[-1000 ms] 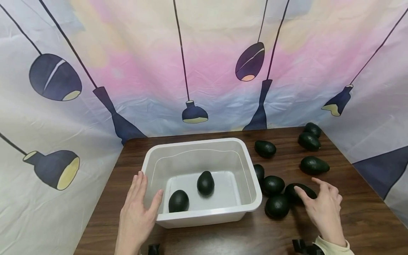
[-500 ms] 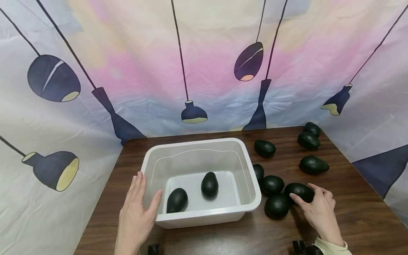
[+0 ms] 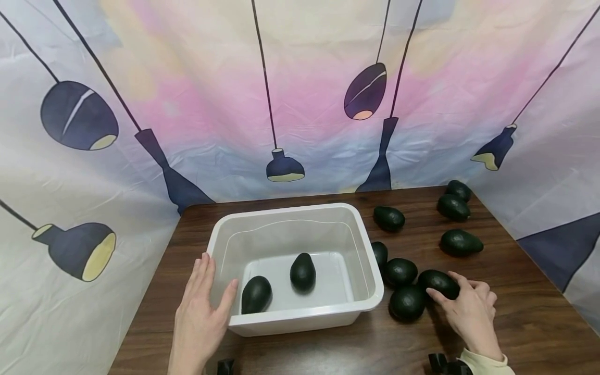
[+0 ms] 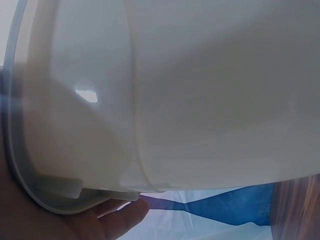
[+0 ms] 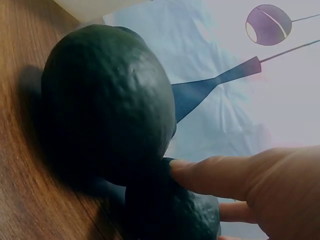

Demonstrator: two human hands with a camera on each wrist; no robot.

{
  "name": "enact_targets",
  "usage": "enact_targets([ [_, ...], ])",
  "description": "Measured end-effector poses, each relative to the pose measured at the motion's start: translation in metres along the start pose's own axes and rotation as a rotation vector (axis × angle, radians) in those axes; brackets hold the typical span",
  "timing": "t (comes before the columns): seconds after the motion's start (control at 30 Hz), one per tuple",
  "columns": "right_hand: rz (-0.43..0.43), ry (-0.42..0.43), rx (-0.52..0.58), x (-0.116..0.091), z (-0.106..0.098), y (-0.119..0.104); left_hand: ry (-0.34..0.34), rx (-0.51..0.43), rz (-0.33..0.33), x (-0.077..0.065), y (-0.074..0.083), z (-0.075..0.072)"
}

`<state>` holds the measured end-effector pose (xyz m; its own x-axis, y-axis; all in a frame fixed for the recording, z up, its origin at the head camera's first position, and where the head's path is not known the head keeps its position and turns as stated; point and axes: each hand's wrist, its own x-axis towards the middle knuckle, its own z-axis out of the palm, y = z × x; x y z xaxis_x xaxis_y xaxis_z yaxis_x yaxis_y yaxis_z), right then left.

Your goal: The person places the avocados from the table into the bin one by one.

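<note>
A white plastic bin (image 3: pixel 300 320) holds two dark green avocados: one upright avocado (image 3: pixel 302 272) near its middle and another avocado (image 3: pixel 256 295) in the near left corner. My left hand (image 3: pixel 200 312) rests at the bin's left side, fingers straight along the rim and thumb at the near corner; the left wrist view shows fingertips (image 4: pixel 131 218) below the rim. To the right of the bin, my right hand (image 3: pixel 471 310) pinches an avocado (image 3: pixel 439 283) between thumb and fingers. In the right wrist view, a neighbouring avocado (image 5: pixel 107 100) partly covers the held one.
More avocados lie right of the bin: a near avocado (image 3: pixel 407 303), one avocado (image 3: pixel 400 272) behind it, and several farther back, including an avocado (image 3: pixel 461 243). The wooden table (image 3: pixel 300 357) ends at a printed cloth (image 3: pixel 211 104).
My right hand has moved left onto an avocado and closed its thumb and fingers on it. The two avocados in the bin have rocked slightly. My left hand stays in place.
</note>
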<state>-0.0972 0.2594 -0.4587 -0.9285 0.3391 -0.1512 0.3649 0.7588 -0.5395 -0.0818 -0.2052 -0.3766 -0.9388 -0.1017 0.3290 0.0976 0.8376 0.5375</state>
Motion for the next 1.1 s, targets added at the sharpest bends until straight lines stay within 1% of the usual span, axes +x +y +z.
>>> enact_targets([
  [0.1,-0.023,0.003,-0.007,0.0,0.001,0.001,-0.004,-0.001,-0.013,0.0,0.0,0.0],
  [0.2,-0.036,-0.026,-0.007,0.002,0.0,0.002,-0.004,-0.001,-0.019,-0.001,0.0,0.001],
  [0.37,-0.02,-0.075,-0.01,0.005,0.0,0.003,-0.002,-0.001,-0.02,-0.001,0.0,0.001],
  [0.57,0.014,-0.032,0.002,0.004,0.002,0.005,-0.002,-0.011,-0.022,0.0,0.0,0.001],
  [0.73,0.05,-0.004,0.025,0.004,-0.001,0.004,-0.001,-0.009,-0.02,-0.001,-0.001,0.002],
  [0.9,0.095,0.016,0.095,0.003,-0.005,0.002,0.003,-0.007,-0.015,-0.001,-0.001,0.002],
  [1.1,0.089,0.087,0.216,-0.001,-0.011,-0.002,-0.005,-0.005,-0.02,-0.001,-0.001,0.002],
])
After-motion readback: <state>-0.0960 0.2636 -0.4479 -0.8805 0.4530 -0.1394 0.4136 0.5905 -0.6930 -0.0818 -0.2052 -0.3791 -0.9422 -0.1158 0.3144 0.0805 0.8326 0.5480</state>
